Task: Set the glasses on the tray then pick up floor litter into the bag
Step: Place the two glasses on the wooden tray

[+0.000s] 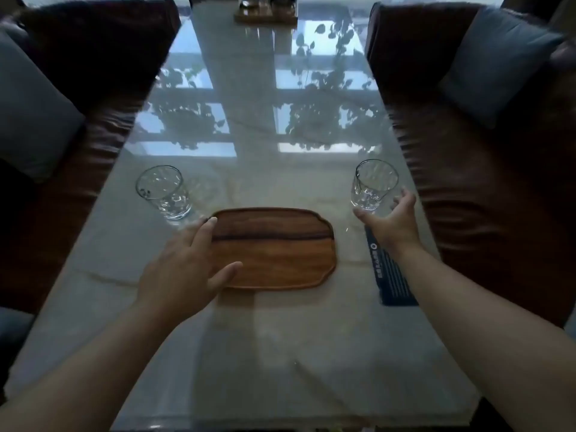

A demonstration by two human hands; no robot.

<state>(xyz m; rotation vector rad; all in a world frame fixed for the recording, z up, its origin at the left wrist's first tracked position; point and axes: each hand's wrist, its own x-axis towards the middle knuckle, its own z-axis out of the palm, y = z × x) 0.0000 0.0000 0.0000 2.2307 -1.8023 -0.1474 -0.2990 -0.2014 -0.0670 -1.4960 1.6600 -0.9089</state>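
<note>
On the glossy bench point(280, 353), a person's open right hand point(393, 224) nears the right glass point(372, 185), fingers wide; a low, firm grip looks wisest before lifting to the tray point(277, 254).

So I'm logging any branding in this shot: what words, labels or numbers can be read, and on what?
Dark blue card on the table under the right forearm: a round white logo and lines of white print, too small and blurred to read.
Glasses, wooden tray: no text visible.
</note>
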